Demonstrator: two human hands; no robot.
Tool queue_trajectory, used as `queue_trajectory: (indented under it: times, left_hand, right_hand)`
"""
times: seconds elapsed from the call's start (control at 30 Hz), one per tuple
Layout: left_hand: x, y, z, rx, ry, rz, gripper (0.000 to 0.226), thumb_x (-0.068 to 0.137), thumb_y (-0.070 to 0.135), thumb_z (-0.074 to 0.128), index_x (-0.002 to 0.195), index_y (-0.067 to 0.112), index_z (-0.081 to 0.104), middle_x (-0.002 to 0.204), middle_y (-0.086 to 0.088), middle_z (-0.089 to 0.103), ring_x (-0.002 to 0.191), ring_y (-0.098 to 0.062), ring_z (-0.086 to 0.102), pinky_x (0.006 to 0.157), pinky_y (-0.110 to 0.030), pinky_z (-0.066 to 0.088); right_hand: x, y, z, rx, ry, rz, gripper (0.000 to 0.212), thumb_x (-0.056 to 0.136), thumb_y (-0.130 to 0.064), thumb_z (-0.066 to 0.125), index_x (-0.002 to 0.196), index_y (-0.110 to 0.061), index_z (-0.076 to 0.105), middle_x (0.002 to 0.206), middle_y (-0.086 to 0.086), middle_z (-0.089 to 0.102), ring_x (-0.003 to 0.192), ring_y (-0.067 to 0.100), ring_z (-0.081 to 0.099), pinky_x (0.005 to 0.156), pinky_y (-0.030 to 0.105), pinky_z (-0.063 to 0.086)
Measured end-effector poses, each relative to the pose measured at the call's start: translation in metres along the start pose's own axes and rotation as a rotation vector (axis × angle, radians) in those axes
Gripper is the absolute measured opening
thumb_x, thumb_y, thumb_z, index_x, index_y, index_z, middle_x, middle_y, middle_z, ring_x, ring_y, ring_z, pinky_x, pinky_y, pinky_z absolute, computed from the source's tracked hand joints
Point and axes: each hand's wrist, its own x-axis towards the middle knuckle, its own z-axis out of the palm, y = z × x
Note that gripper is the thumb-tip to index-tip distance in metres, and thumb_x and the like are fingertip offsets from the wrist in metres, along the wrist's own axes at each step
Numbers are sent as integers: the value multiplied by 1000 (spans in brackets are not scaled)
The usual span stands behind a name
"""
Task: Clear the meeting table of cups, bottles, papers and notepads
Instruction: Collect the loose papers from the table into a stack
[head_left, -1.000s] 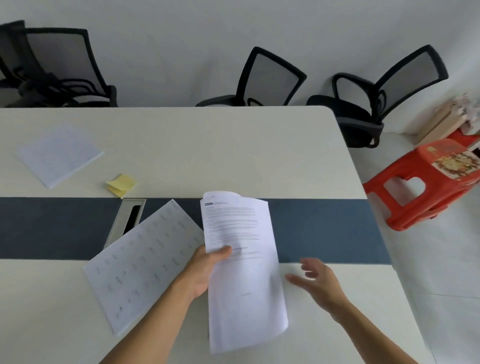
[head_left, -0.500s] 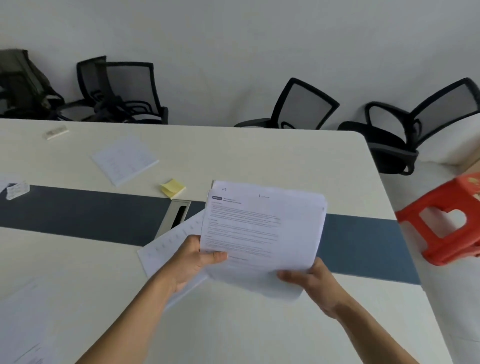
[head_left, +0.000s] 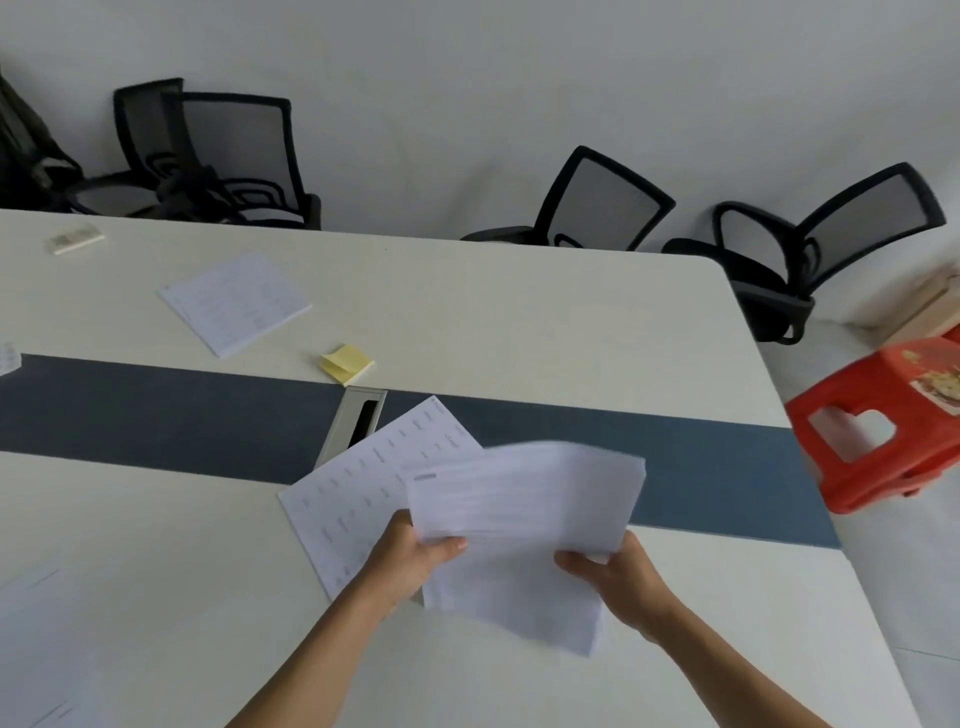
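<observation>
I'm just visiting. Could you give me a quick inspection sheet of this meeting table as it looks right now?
Surface: white table with a dark blue strip across it.
Job's things: a sheaf of papers held above the table; a printed sheet lying partly beneath it; a notepad and yellow sticky notes farther off; no cups or bottles seen.
Clutter: a small label near the far left edge.
Hands: left hand and right hand each grip the sheaf, one at either side.
Cables: nothing seen; only a cable slot in the strip.
Surroundings: black mesh chairs by the wall; a red stool on the floor at right.
</observation>
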Motion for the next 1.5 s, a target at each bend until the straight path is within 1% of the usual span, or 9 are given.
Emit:
queue_trajectory:
  times: [0.27, 0.5, 0.77, 0.93, 1.07, 1.2, 1.33, 1.43, 1.5]
  left_hand:
    - [19, -21, -120, -116, -152, -157, 33, 91, 10, 66, 121, 23, 65, 116, 6, 72, 114, -14, 63, 102, -31, 43]
    - [74, -49, -231, -2, -88, -239, 30, 90, 1, 65, 117, 15, 66, 110, 3, 71, 109, -18, 62, 101, -32, 41]
    - [125, -83, -241, 60, -109, -317, 28, 89, 1, 66, 116, 8, 64, 110, -7, 70, 104, -24, 63, 97, -36, 45]
    - [128, -89, -249, 47, -144, -338, 24, 89, 3, 66, 109, 15, 66, 104, -1, 71, 100, -18, 64, 89, -32, 46]
    - [129, -91, -253, 23, -160, -352, 25, 90, 4, 65, 112, 17, 65, 105, 2, 71, 99, -16, 63, 92, -32, 45]
    - [125, -95, -257, -40, -144, -410, 29, 90, 3, 65, 117, 11, 64, 113, -6, 70, 107, -23, 64, 101, -39, 46]
    - [120, -102, -261, -79, -136, -475, 29, 87, -8, 60, 112, 6, 67, 105, -13, 73, 100, -32, 67, 93, -44, 52]
    - [117, -102, -262, -178, -151, -486, 29, 89, 1, 63, 117, 5, 67, 103, -11, 75, 100, -32, 68, 90, -42, 53]
    - [117, -99, -261, -250, -162, -496, 32, 91, 25, 67, 121, 12, 66, 109, -7, 74, 105, -28, 67, 93, -42, 51]
  right_hand:
    - [30, -23, 114, 153, -122, 249, 30, 78, -22, 78, 103, -7, 74, 101, 9, 77, 93, 27, 74, 78, 37, 59]
    - [63, 3, 196, 419, 521, 654, 23, 90, -23, 68, 107, -6, 63, 104, 11, 60, 104, 31, 60, 82, 46, 56]
    - [94, -4, 226, 546, 482, 714, 15, 92, -19, 65, 97, -6, 61, 101, 16, 68, 90, 30, 68, 79, 44, 54]
    - [115, 4, 233, 535, 447, 809, 32, 82, -33, 75, 96, -5, 64, 78, 12, 66, 65, 25, 60, 62, 29, 52]
    - [128, 13, 249, 194, 445, 678, 14, 87, -20, 68, 92, -7, 66, 80, 10, 67, 70, 27, 61, 62, 32, 48]
    - [130, 0, 235, -127, 666, 389, 14, 87, -11, 55, 79, -7, 65, 75, 9, 68, 70, 29, 63, 63, 33, 49]
    - [127, -47, 157, 14, 970, 137, 12, 84, -9, 60, 74, -6, 64, 71, 4, 65, 64, 21, 58, 62, 30, 48]
    - [119, -82, 116, 114, 820, 71, 10, 87, -13, 67, 77, -11, 69, 72, -2, 74, 58, 15, 67, 52, 23, 53]
    - [116, -91, 120, 102, 633, 95, 8, 88, -13, 69, 83, -8, 72, 72, 0, 76, 58, 16, 70, 49, 27, 55]
